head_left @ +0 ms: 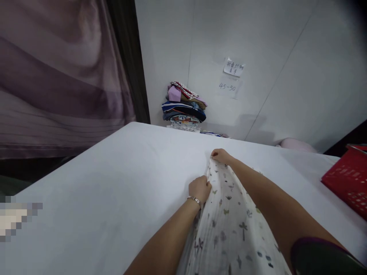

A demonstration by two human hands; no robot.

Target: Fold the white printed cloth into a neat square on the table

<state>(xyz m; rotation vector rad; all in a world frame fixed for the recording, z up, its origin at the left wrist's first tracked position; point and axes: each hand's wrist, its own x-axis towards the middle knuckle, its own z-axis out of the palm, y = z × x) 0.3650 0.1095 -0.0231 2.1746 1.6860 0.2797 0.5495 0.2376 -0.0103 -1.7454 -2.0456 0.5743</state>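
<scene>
A white cloth point(226, 221) printed with small palm trees, leaves and animals stretches from the bottom edge of the head view up over the table. My right hand point(221, 156) pinches its far end, farther from me than the other hand. Lower down on the cloth's left edge, my left hand point(200, 190) is closed on the fabric, with a bracelet on its wrist. Between the two hands the edge looks gathered and taut. The near part of the cloth runs out of view.
The white table point(123, 198) spreads around my arms. Behind it rises a stack of folded clothes point(185, 109) against the wall. A red perforated basket point(348, 179) stands at the right. A mauve curtain point(63, 76) hangs at the left, and handwritten paper signs point(233, 68) are on the wall.
</scene>
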